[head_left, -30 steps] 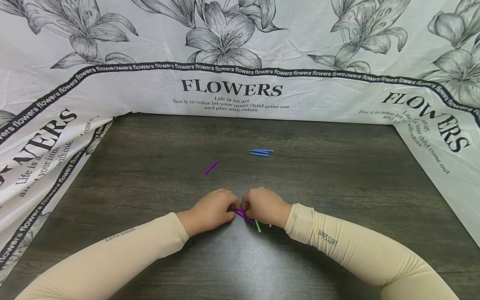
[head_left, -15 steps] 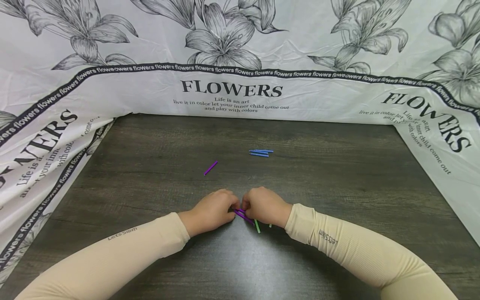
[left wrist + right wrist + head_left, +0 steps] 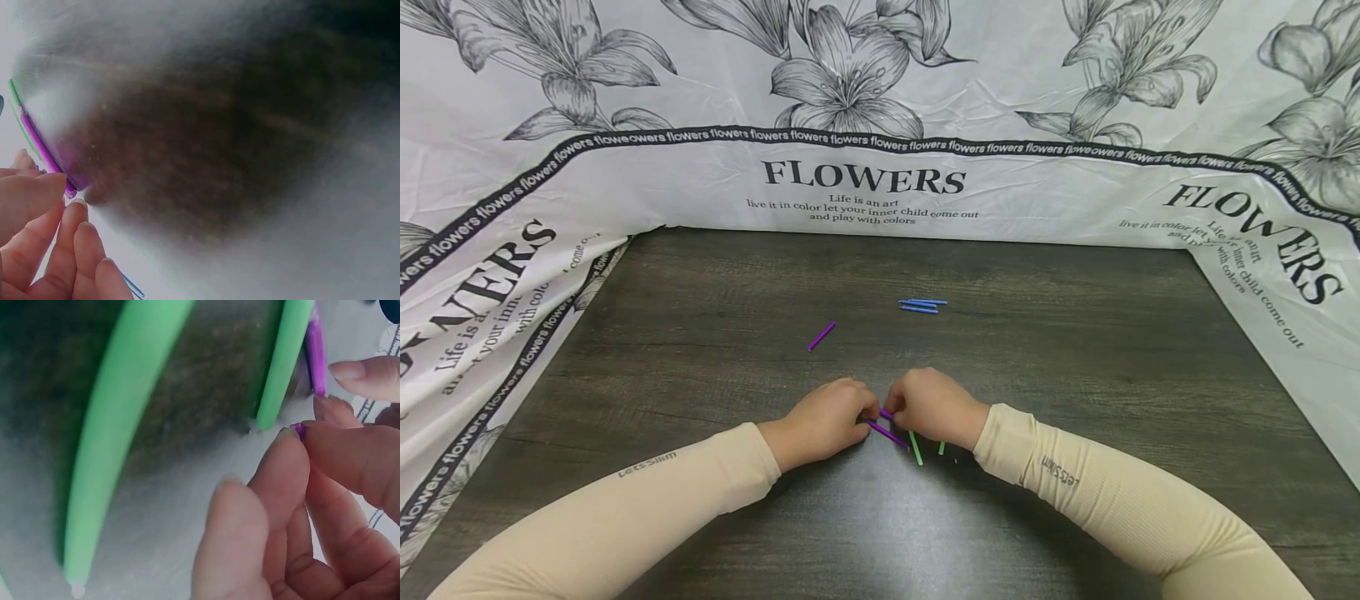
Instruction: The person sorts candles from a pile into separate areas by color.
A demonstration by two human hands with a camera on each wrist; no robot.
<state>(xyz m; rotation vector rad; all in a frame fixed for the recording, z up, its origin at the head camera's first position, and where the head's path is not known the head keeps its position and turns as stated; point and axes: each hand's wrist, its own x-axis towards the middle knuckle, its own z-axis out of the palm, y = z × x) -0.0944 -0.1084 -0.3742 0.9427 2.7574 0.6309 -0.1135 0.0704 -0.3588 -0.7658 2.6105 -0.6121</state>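
My left hand (image 3: pixel 823 421) pinches one end of a thin purple candle (image 3: pixel 889 434) between thumb and fingertips; the candle slants low over the table, as the left wrist view shows its length (image 3: pixel 40 144). Close beside it, my right hand (image 3: pixel 936 408) holds a second purple candle (image 3: pixel 886 414) in its fingertips. Only a short purple end (image 3: pixel 298 431) of that one shows in the right wrist view; the fingers hide most of it. Two green candles (image 3: pixel 915 448) (image 3: pixel 942 447) lie partly under the right hand, with a pale wick (image 3: pixel 77 590) at the tip of the nearest.
Farther back on the dark wood-grain table (image 3: pixel 1075 333) lies a lone purple candle (image 3: pixel 822 336). To its right is a small group of blue candles (image 3: pixel 919 308). A white flower-printed cloth (image 3: pixel 1037 192) walls the table at the back and both sides.
My right hand has shifted slightly up and to the right, drawing its purple candle away from the left one and uncovering more of the green candles. My left hand stays almost in place.
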